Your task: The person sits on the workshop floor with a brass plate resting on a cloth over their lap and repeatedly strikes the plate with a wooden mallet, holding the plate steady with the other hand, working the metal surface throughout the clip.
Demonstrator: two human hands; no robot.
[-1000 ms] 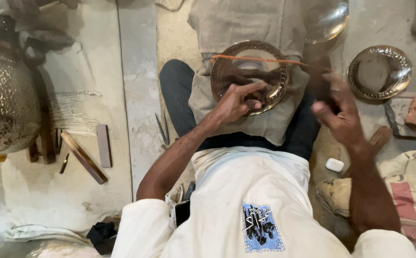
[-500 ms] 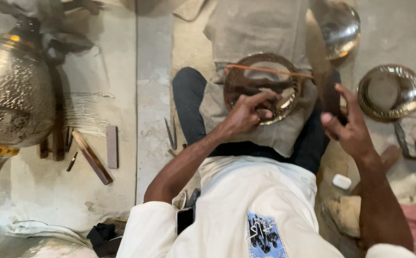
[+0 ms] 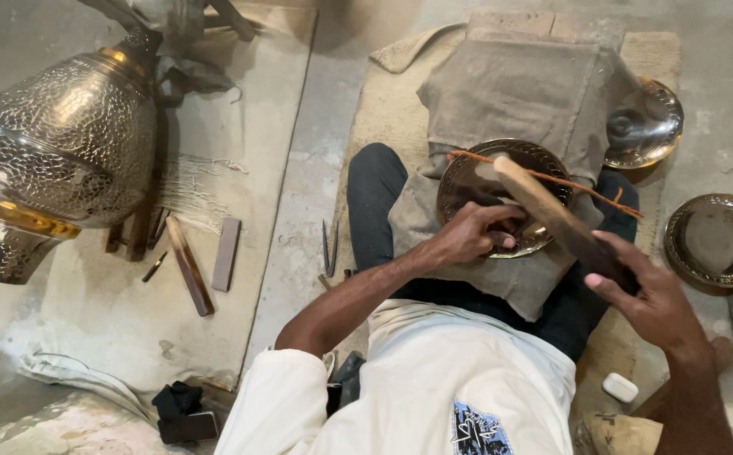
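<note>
The right hand (image 3: pixel 648 299) is closed around the dark handle of a wooden mallet (image 3: pixel 551 215). The mallet is long and flat, pale at its far end, and it slants up over the plate (image 3: pixel 543 164). The left hand (image 3: pixel 471 236) rests on the plate with its fingers curled tight. It seems to pinch a small tool, but that tool is too hidden to tell.

The plate is round, brown metal with a patterned rim. It sits on a grey cloth (image 3: pixel 518 93) in the person's lap. The cloth looks rough and thick. A thin orange string (image 3: pixel 577 183) runs across the plate.

Near the person's right side a small white block (image 3: pixel 620 388) lies on the floor. To the right is a shiny round dish (image 3: pixel 720 240) with a bumpy rim and nothing in it. Farther off, beside the cloth, is a shiny bowl (image 3: pixel 648 126), partly hidden.

To the left, thin metal tools (image 3: pixel 328 246) lie on the floor by the mat (image 3: pixel 383 109). Past them are a wooden stick (image 3: pixel 188 265) and a flat grey bar (image 3: pixel 226 254), just beside each other. Farthest left a big metal vase (image 3: pixel 63 143) lies on its side. It is silver with tiny cut patterns and gold bands.
</note>
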